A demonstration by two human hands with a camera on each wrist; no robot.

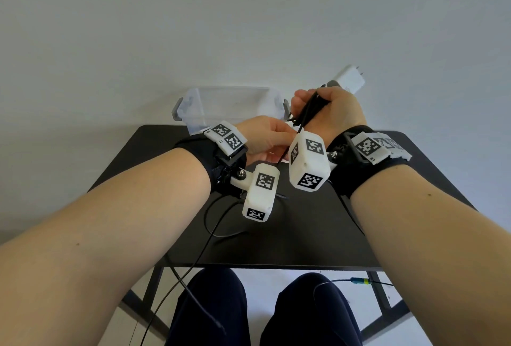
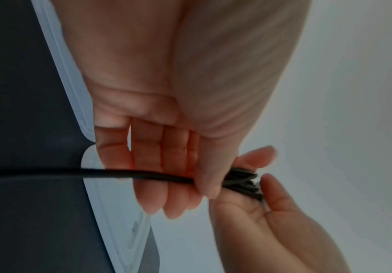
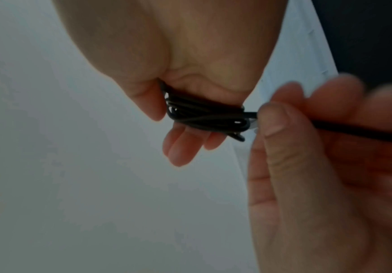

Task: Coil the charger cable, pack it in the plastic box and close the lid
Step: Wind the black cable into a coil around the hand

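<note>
My right hand (image 1: 312, 110) is raised above the table's far edge. It grips the white charger brick (image 1: 349, 77), and the black charger cable (image 1: 307, 113) is wound in several loops around its fingers. The right wrist view shows that coil (image 3: 201, 114) held between thumb and fingers. Just left of it, my left hand (image 1: 272, 138) pinches the free run of cable (image 2: 143, 175) between thumb and fingers, close against the coil (image 2: 244, 182). The clear plastic box (image 1: 232, 88) with grey side latches stands behind both hands. Whether its lid is on, I cannot tell.
A small black table (image 1: 304, 235) lies under the hands, against a pale wall. Loose black cable (image 1: 218, 221) loops on the tabletop and hangs over the near edge toward my knees (image 1: 213, 312). A lead with a green and yellow connector (image 1: 359, 281) hangs at the front right.
</note>
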